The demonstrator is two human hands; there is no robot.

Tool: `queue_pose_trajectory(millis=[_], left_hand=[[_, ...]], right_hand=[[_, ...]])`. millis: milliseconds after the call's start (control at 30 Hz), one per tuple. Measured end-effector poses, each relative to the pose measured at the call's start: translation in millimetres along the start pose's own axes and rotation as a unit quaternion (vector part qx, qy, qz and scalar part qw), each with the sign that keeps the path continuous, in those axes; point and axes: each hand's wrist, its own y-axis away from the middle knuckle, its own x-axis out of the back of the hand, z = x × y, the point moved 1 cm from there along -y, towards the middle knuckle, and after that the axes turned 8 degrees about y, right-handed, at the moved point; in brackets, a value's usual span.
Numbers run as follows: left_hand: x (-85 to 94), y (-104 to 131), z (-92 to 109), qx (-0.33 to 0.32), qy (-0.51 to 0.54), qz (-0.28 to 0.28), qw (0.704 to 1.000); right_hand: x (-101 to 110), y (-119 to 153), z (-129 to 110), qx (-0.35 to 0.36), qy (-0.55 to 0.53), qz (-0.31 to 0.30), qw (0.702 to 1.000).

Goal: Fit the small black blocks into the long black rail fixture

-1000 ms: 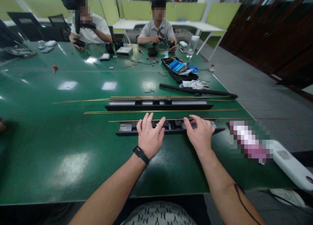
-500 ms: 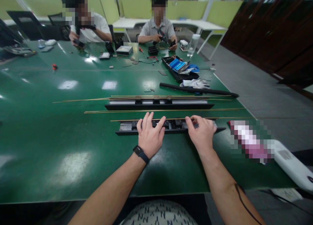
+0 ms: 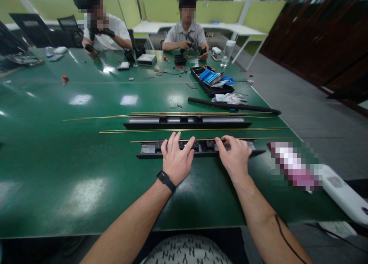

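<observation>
The nearer black-edged metal channel [image 3: 148,148] lies crosswise in front of me, with dark blocks [image 3: 211,144] set along its inside. A thin brass-coloured rod [image 3: 143,141] runs along its far edge. My left hand [image 3: 177,156] lies over the channel's middle, fingers spread and touching its top. Further right, my right hand [image 3: 235,153] has thumb and fingers closed around the rod; its fingertips are partly hidden behind the hand. A second channel [image 3: 186,125] lies parallel behind, with several thin rods [image 3: 97,118] along it. Two more rods [image 3: 115,132] lie between the channels.
On the green table [image 3: 71,156], a black tube [image 3: 235,106], gloves [image 3: 230,98] and a black tray [image 3: 208,91] of blue packs lie beyond the channels. At right are a blurred pink item [image 3: 301,176] and a white device [image 3: 342,195]. Two people sit opposite, handling dark objects.
My right hand has shifted slightly left along the rod. My left hand stays in place on the channel.
</observation>
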Motion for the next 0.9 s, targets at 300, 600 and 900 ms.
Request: queue_pose_trajectory(millis=[300,600,900], left_hand=[[0.2,0.3,-0.4,-0.001,-0.005,-0.009,1.000],[-0.1,0.2,0.4,0.001,-0.003,-0.004,1.000],[0.0,0.1,0.1,0.002,0.003,-0.006,1.000]], right_hand=[[0.5,-1.3,6.6,-0.003,-0.002,0.009,1.000],[-0.7,0.6,1.1,-0.004,-0.016,0.005,1.000],[-0.6,-0.8,4.6,-0.003,0.003,0.010,1.000]])
